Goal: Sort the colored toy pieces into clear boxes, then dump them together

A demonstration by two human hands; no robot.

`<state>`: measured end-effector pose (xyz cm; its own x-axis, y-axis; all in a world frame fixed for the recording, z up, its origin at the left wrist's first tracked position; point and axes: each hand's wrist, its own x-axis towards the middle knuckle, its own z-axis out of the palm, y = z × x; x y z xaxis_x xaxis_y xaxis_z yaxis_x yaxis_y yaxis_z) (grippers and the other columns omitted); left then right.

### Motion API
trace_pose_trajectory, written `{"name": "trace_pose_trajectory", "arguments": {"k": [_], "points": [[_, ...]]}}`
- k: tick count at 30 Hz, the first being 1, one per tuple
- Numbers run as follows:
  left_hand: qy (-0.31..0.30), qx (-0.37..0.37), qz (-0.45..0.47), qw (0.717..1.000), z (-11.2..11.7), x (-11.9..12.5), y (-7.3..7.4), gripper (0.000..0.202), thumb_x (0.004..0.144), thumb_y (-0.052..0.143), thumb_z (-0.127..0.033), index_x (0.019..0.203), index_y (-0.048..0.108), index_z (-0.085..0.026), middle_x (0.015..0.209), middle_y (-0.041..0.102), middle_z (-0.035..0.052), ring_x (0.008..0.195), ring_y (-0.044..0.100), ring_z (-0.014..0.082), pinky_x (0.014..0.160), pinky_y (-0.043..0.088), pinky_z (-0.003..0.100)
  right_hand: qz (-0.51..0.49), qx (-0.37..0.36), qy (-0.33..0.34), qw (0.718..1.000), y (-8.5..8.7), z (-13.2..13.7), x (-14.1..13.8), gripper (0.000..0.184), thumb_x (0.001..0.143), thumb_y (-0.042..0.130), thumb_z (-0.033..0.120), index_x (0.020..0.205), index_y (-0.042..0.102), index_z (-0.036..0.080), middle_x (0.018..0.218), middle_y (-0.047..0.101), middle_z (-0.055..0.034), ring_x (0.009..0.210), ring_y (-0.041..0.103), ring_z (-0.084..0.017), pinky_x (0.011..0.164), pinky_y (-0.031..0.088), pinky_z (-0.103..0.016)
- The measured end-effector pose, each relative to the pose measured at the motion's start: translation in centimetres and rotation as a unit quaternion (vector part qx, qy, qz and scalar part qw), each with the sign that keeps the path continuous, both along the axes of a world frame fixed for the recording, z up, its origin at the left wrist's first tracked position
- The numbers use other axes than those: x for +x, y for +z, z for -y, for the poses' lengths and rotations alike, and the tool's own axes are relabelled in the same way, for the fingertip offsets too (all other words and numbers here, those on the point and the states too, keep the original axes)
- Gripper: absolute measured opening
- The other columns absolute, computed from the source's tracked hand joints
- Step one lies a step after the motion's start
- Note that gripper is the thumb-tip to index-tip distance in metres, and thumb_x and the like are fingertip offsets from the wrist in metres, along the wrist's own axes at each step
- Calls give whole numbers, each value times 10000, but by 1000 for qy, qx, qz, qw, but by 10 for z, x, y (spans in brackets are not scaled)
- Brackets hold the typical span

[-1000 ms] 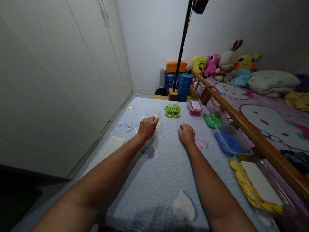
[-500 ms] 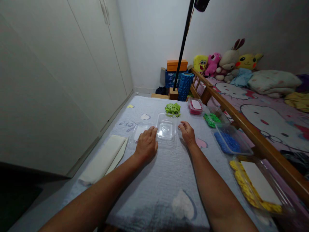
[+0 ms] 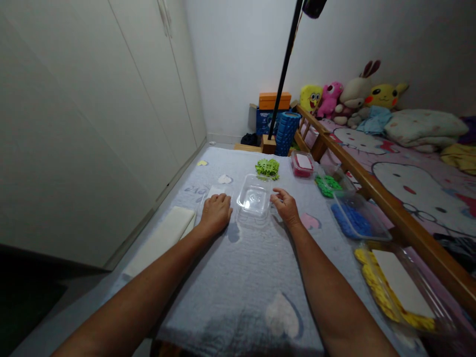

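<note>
An open clear plastic container sits in the middle of the cloth-covered table, with nothing visible inside. To its left lies a clear plastic lid with a white label. My left hand is palm down over the near part of this lid, its fingers bent over it; the fingertips are partly hidden. Just beside the container's right edge is my right hand, thumb and fingers half curled and apart, with nothing visible in them. Behind the container is a pile of light-green pieces.
Along the right side stand clear boxes of red, green, blue and yellow pieces. A folded cream cloth lies at the left. A wooden bed rail borders the right; a lamp pole rises behind.
My left hand has moved left, away from the container and onto the lid, which has shifted slightly away from me. My right hand stays beside the container.
</note>
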<state>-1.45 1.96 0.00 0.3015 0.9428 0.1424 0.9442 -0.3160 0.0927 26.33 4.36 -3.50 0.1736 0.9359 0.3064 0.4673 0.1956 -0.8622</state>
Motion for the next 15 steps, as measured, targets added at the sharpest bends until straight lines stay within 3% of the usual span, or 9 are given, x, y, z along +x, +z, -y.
{"name": "trace_pose_trajectory", "arguments": {"k": [4, 7, 11, 15], "points": [[66, 25, 52, 996, -24, -1, 1, 326, 985, 509, -224, 1251, 685, -160, 1372, 669, 182, 1292, 557, 367, 1075, 401, 519, -10, -16, 20, 1000, 2, 1, -6, 530, 814, 631, 551, 1164, 718, 162, 775, 719, -27, 741, 678, -218, 791, 543, -355], [111, 28, 187, 976, -39, 2, 3, 316, 999, 481, -270, 1189, 705, -153, 1315, 695, 185, 1254, 595, 340, 1070, 425, 482, -34, -37, 62, 997, 1, 2, -15, 569, 831, 631, 558, 1226, 705, 155, 777, 722, -22, 737, 675, -215, 790, 551, -362], [115, -45, 399, 909, -47, 7, 0, 322, 941, 562, -400, 1121, 692, -167, 1021, 725, 106, 947, 680, 250, 849, 511, 365, -71, -59, 127, 988, 0, 4, -26, 562, 855, 648, 552, 1280, 694, 187, 905, 789, -52, 890, 732, -242, 937, 555, -415], [134, -92, 535, 829, -46, -1, -6, 418, 737, 669, -332, 1126, 657, -180, 739, 577, -26, 613, 549, 154, 584, 409, 266, -90, -72, 151, 982, 1, 6, -28, 508, 866, 645, 517, 1256, 698, 197, 990, 818, -80, 971, 754, -257, 996, 539, -442]]}}
